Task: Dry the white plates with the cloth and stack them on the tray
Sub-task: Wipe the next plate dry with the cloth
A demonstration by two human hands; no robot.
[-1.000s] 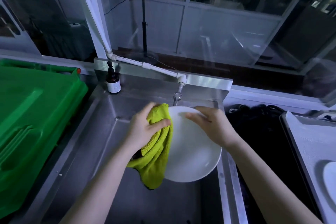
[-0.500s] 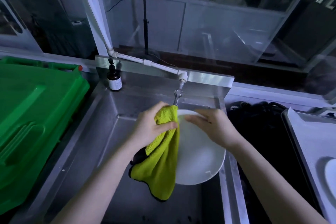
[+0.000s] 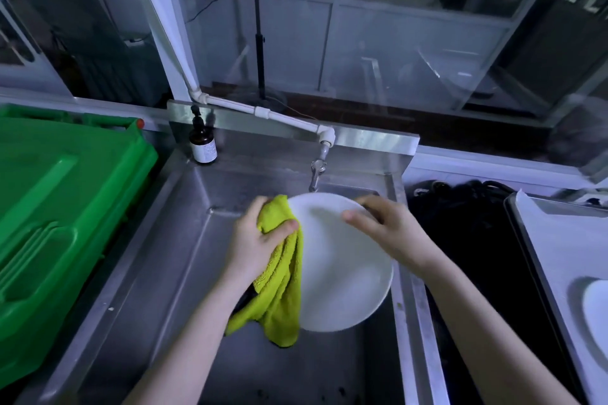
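Observation:
A white plate is held tilted over the steel sink. My right hand grips its upper right rim, thumb on the face. My left hand grips a yellow-green cloth bunched against the plate's left edge; the cloth hangs down below my wrist and hides that side of the rim. At the far right a grey tray carries another white plate, cut off by the frame edge.
A tap on a white pipe hangs just behind the plate. A dark pump bottle stands at the sink's back left. A green plastic crate fills the left. Black cables lie between sink and tray.
The cloth and my left hand slid slightly left to the plate's left edge, so more of the face shows. The right hand's grip on the rim is unchanged.

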